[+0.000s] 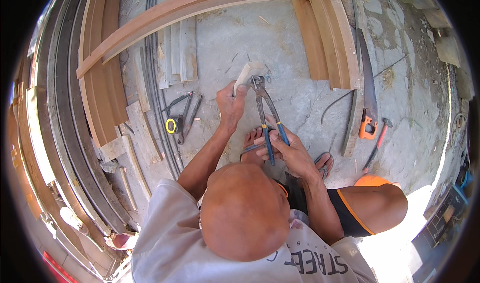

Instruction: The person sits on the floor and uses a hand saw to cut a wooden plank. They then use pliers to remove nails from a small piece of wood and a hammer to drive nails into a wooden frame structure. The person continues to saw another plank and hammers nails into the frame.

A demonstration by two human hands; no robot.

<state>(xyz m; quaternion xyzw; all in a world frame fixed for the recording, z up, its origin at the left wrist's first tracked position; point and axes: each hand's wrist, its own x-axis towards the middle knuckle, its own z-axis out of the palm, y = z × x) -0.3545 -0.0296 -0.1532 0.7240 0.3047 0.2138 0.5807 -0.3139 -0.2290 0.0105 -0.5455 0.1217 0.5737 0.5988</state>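
Note:
My left hand (232,104) grips a short, pale block of wood (246,76) above the concrete floor, fingers closed round its lower part. In my right hand (294,153) are carpenter's pincers (264,101) with blue-coated handles, which stand apart in a narrow V. The dark jaws are up against the right side of the block near its upper end. Whether they grip a nail there is too small to tell. My sandalled feet (324,164) are just below and beside the pincers' handles.
A long wooden beam (200,4) spans planks (100,78) at left and planks (332,38) at right. A yellow tape measure (172,126) and a dark-handled tool (188,114) lie left. A handsaw (369,93), a hammer (378,144) and an orange object (371,181) are right.

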